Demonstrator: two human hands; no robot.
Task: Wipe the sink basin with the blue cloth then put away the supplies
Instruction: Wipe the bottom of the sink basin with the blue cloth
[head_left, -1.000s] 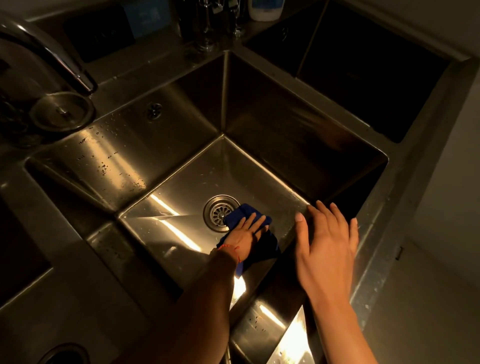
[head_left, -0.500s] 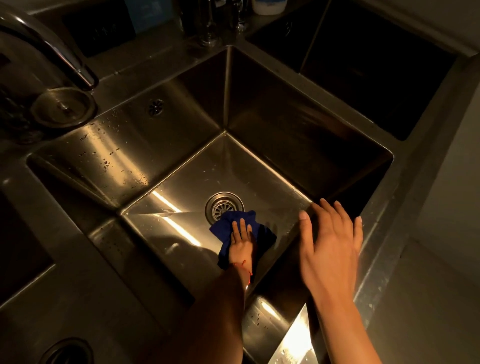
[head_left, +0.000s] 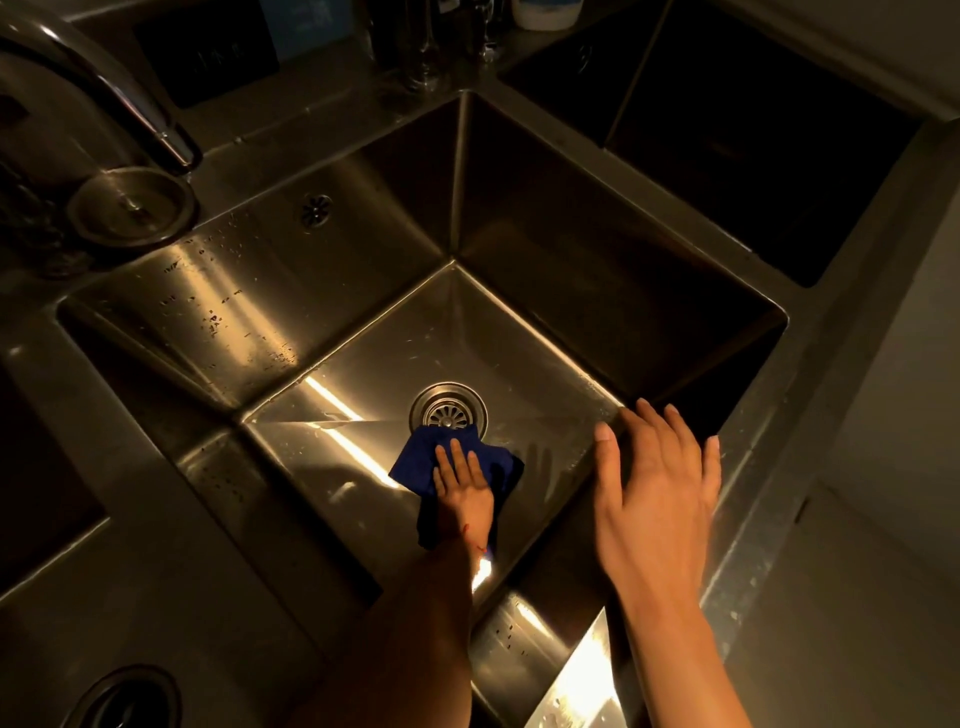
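Steel table (head_left: 171, 561) all around, dim and warm-lit, carrying the whole sink unit. Deep square sink basin (head_left: 545, 270) at centre, walls dark on the right, streaked with droplets and glare on the left wall. Second, darker basin (head_left: 753, 156) beyond the right rim, mostly in shadow. Curved faucet (head_left: 119, 104) arching in from upper left, spout ending above a round metal lid (head_left: 132, 208) set on the ledge. Part of another round opening (head_left: 124, 701) at the bottom left edge. Bottles or containers blurred along the far ledge, too dark to tell apart.

Right hand (head_left: 654, 499) hovering flat over the near right corner of the basin, fingers spread and released, holding nothing; whether touching the rim or just above it, cannot tell. Left forearm reaching down into the basin, thin red thread (head_left: 475, 538) at the wrist. Blue cloth (head_left: 421, 457) crumpled on the basin floor, far edge just overlapping the near rim of the drain strainer (head_left: 448, 408). Left hand (head_left: 462, 488) pressed palm-down on the cloth, fingers extended flat rather than clenched, pinning the cloth against the steel. Small round overflow grille (head_left: 316, 210) high on the left wall, below the ledge.
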